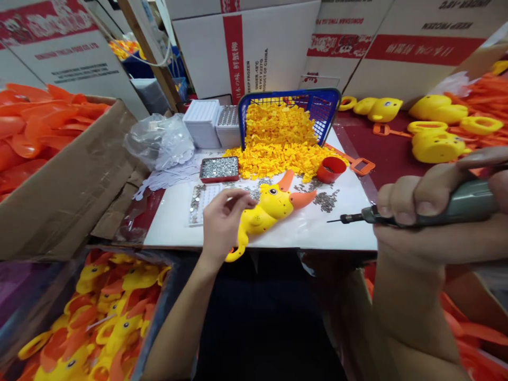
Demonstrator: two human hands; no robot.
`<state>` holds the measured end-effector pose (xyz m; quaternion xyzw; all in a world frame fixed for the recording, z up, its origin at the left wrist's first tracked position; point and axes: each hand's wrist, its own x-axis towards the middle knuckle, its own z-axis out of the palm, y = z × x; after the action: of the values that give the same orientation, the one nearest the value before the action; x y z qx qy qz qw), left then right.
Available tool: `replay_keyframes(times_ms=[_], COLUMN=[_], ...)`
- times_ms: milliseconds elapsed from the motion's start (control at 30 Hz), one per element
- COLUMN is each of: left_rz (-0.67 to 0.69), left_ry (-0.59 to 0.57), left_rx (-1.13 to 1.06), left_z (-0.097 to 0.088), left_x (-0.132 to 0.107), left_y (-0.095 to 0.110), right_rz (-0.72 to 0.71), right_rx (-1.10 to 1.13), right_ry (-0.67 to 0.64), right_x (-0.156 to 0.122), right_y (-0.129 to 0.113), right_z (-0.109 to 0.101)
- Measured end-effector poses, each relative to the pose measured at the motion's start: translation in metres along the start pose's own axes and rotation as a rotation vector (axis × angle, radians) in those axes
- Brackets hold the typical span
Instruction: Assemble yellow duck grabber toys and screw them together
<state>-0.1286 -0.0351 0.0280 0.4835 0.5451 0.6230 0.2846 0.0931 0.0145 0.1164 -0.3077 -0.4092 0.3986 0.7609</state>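
Observation:
A yellow toy duck (266, 212) with orange beak halves lies on the white board (309, 233). My left hand (221, 222) rests on the duck's rear part, fingers curled and pinched above it; anything between the fingertips is too small to make out. My right hand (428, 211) is wrapped round a grey electric screwdriver (432, 209), held level with its bit pointing left toward the duck, a short way off.
A blue basket (327, 103) spills small yellow parts onto the board. A red tin of screws (219, 169), a red cup (331, 169), loose screws and white trays lie behind. Cardboard boxes with orange parts stand left; finished ducks fill a bin (111, 323) below.

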Motion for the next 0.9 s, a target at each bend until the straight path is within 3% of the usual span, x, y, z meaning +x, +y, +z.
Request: replay_keyframes(times_ms=[100, 233, 433, 700, 900], left_rz=[0.105, 0.092, -0.041, -0.275, -0.342], left_ry=[-0.12, -0.15, -0.145, -0.242, -0.259], left_rx=[-0.037, -0.124, -0.346, -0.667, -0.764], left_z=[0.022, 0.049, 0.069, 0.079, 0.08], left_x=[-0.03, -0.057, -0.069, -0.074, -0.076], left_y=[0.015, 0.019, 0.014, 0.007, 0.005], right_rz=[-0.084, -0.006, 0.065, 0.024, 0.014], right_rx=[0.098, 0.108, 0.029, 0.171, 0.211], right_ry=[-0.175, -0.345, -0.3, -0.333, -0.375], right_x=[-0.006, -0.016, -0.024, -0.028, -0.028], right_y=[-0.009, -0.024, -0.034, -0.025, -0.025], right_z=[0.003, -0.002, -0.015, -0.01, -0.009])
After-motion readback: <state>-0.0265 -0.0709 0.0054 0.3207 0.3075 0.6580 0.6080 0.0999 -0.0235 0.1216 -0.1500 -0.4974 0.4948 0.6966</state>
